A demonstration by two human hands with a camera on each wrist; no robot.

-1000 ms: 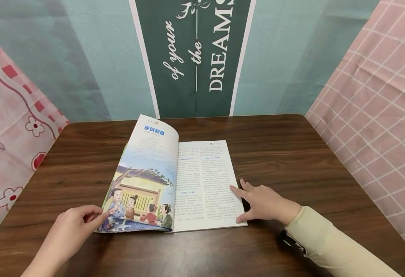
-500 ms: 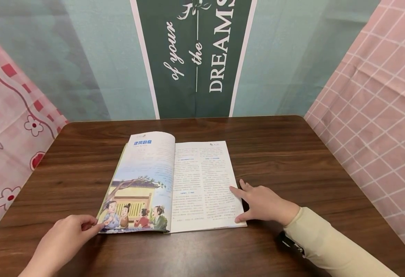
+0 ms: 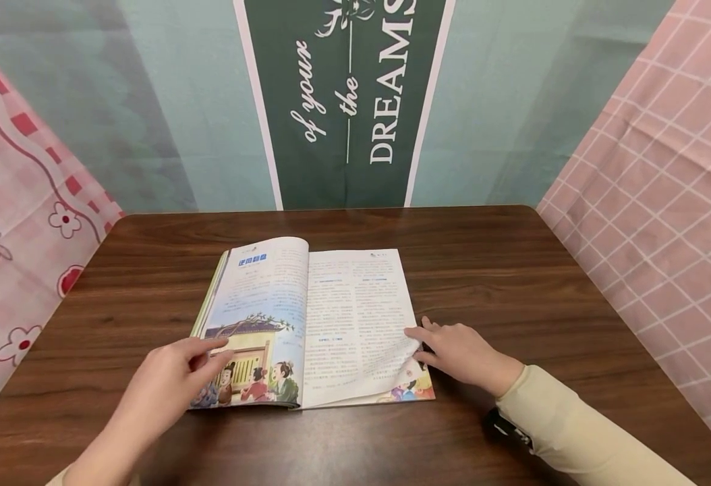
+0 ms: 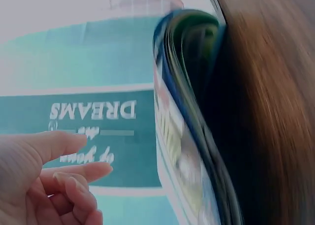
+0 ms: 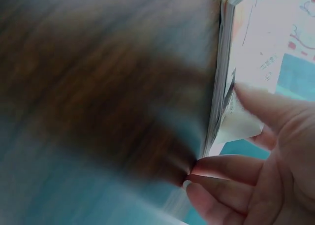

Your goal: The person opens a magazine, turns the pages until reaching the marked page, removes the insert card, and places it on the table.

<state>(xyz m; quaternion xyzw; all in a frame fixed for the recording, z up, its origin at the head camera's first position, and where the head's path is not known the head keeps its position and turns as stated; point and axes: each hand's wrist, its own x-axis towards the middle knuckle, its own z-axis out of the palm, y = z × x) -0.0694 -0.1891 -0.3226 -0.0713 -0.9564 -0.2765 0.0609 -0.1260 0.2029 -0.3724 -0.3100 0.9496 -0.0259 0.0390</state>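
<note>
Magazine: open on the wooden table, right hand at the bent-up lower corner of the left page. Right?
Wrong page. The head view shows the right hand at the bent-up lower corner of the right page; the magazine does lie open on the wooden table.

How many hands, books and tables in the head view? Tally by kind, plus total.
Hands: 2 (left hand, right hand)
Books: 1 (open book)
Tables: 1 (brown table)
Total: 4
</note>
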